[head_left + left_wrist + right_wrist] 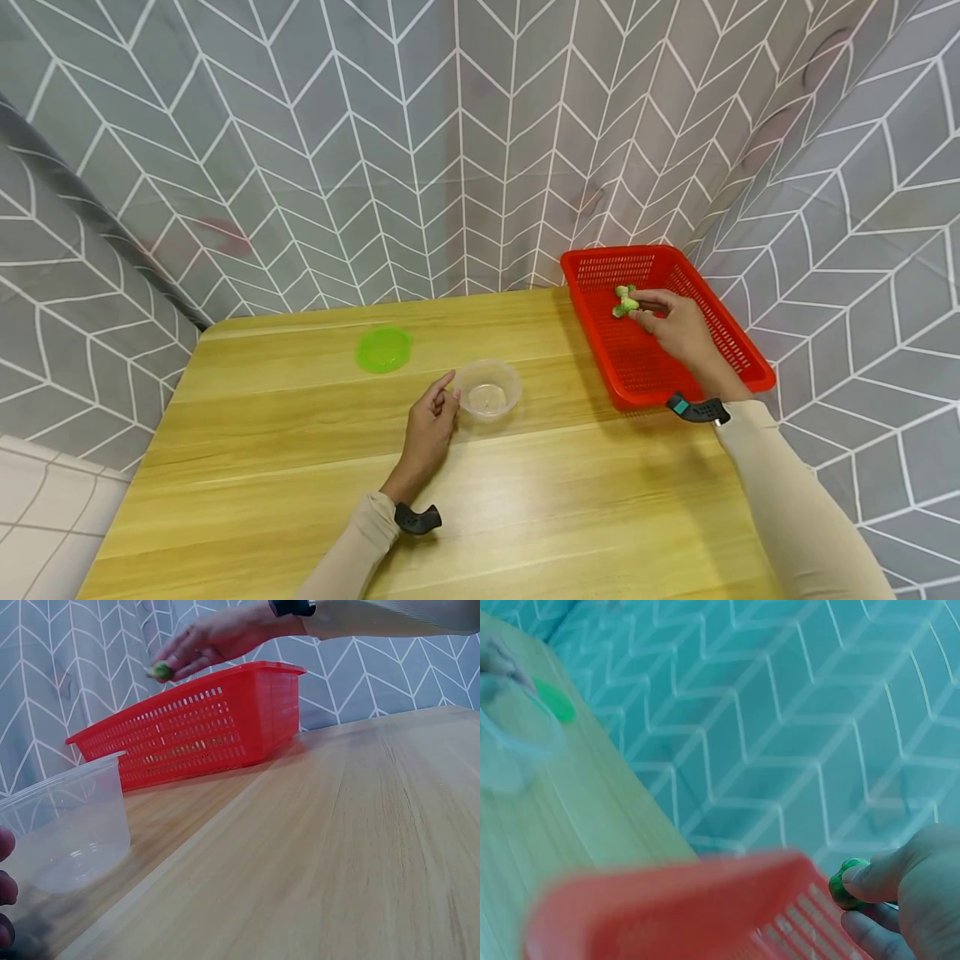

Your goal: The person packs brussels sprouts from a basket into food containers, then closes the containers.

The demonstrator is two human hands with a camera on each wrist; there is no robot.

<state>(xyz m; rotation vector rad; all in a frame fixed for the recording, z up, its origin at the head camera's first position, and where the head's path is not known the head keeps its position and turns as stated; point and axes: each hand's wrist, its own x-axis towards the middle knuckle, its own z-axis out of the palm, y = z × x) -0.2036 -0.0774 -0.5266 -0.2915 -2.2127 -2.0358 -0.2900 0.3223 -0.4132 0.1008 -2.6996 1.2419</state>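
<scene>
My right hand (678,329) reaches over the red plastic basket (611,375) and pinches a small green vegetable (847,885) between thumb and fingers. It looks round and leafy. More light-green pieces (621,292) show close by that hand in the head view. My left hand (431,425) rests on the table beside a clear plastic bowl (489,392), its loosely bent fingers right at the bowl's left side. In the left wrist view, only a few fingertips (6,889) appear at the edge, next to the see-through wall.
A green round lid (383,349) lies on the wooden table (285,467), behind and left of the bowl. Grey curtains (420,150) with white zigzag lines hang along the back and right. The basket stands at the table's back right corner.
</scene>
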